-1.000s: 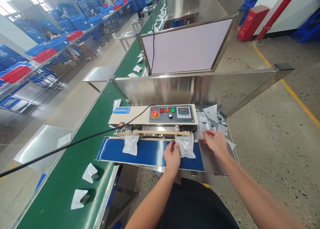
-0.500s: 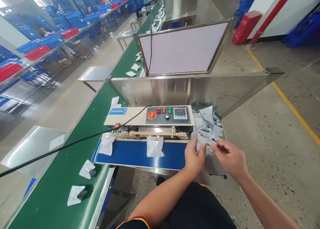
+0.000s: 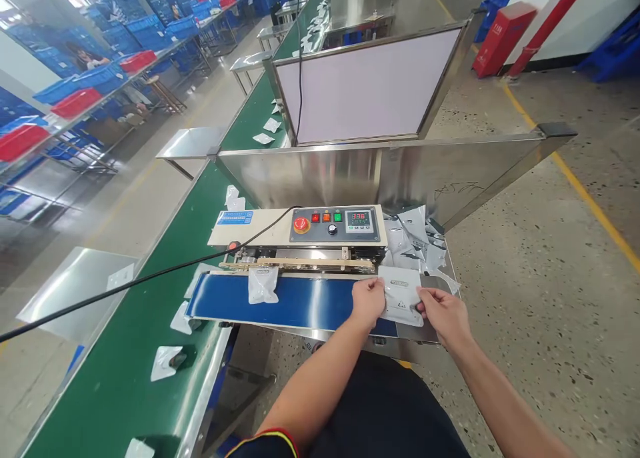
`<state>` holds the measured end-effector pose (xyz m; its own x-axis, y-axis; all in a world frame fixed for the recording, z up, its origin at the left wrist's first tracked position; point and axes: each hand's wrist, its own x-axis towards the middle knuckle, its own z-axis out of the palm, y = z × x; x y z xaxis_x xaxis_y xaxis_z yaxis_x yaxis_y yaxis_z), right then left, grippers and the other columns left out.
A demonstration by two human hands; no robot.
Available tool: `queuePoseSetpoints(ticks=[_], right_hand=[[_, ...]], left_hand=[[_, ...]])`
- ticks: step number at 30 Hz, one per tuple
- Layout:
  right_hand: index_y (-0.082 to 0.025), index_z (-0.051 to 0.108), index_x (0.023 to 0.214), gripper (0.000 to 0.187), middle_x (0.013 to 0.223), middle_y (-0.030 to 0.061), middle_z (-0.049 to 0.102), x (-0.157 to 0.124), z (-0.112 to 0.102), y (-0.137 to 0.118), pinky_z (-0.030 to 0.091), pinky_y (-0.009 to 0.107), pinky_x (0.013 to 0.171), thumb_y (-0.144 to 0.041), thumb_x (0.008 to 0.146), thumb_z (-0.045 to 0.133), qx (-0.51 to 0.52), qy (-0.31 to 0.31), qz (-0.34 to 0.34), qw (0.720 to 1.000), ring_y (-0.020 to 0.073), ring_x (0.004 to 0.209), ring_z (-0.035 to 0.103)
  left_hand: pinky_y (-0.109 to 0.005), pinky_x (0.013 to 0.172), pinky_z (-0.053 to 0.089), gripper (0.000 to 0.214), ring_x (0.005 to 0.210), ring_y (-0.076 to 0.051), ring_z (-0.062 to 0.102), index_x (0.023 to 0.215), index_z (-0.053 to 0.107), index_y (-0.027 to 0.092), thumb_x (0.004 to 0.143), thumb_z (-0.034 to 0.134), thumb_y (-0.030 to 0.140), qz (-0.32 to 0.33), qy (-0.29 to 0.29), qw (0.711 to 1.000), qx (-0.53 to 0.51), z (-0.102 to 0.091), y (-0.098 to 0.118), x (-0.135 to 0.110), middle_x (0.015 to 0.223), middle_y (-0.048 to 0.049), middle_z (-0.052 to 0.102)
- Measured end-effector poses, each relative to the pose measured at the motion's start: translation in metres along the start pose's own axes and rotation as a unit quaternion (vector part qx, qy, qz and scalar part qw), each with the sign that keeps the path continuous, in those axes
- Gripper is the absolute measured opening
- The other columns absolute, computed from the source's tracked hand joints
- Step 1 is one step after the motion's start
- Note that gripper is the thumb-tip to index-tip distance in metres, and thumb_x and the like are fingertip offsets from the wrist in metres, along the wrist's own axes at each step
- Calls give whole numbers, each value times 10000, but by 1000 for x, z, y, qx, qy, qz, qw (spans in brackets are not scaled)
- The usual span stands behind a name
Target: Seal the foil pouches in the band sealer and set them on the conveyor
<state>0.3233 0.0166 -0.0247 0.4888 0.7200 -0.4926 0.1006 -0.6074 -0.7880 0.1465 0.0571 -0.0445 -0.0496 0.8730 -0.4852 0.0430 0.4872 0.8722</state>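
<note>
A flat silver-white pouch (image 3: 400, 297) with dark print is stretched between my hands at the right end of the blue belt (image 3: 320, 301). My left hand (image 3: 369, 303) pinches its left edge, and my right hand (image 3: 445, 317) pinches the right edge. Just behind the belt stands a cream band sealer (image 3: 270, 229) with a red knob, lit buttons and a red number display. One pouch (image 3: 263, 285) hangs with its top edge in the sealer, its body on the blue belt. A heap of similar pouches (image 3: 417, 238) lies at the sealer's right, behind my hands.
Pouches (image 3: 167, 363) lie along the green conveyor (image 3: 115, 351) at left. A black cable (image 3: 165, 269) crosses over conveyor and sealer. Behind the sealer rise a steel panel (image 3: 320, 178) and a framed white board (image 3: 370, 88). Blue and red bins (image 3: 77, 103) line a far table.
The pouch in my hands has been raised and turned flat, its printed face now showing. Pouches on the blue belt have moved left, one onto the green conveyor, whose pouches have moved toward me.
</note>
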Motion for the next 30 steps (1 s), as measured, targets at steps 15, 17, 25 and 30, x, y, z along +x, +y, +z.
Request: queuePoseSetpoints(ticks=[15,17,25,30], right_hand=[[-156,846,926,585,1033,186,816,-25,52,-23,593,316,572,-712,749,808,-81,-181,22,980,238,727,712],[-163,852,961,650,970,170,812,-35,49,-19,579,334,572,-776,756,789,-142,-213,3,967,229,664,682],[-179,821,996,773,717,90,724,-89,142,-22,504,341,535,-892,719,711,-291,-454,-126,833,257,617,667],[-224,811,1016,602,844,79,776,-172,282,-59,574,362,699,-774,876,611,-314,-551,-332,698,282,761,746]], left_hand=[[-320,830,611,323,891,-233,767,1112,876,139,902,870,385,17,132,978,-160,-118,-29,-3,987,-126,848],[-329,844,631,327,941,-246,795,1142,863,133,901,885,353,10,184,967,-177,-148,-39,-19,1042,-157,854],[-275,702,605,396,795,-194,767,1070,851,134,870,920,468,-8,431,867,-250,-283,-98,-114,985,-150,837],[-260,665,545,423,770,-184,735,1090,839,118,878,887,482,-44,525,798,-292,-351,-133,-147,990,-145,832]])
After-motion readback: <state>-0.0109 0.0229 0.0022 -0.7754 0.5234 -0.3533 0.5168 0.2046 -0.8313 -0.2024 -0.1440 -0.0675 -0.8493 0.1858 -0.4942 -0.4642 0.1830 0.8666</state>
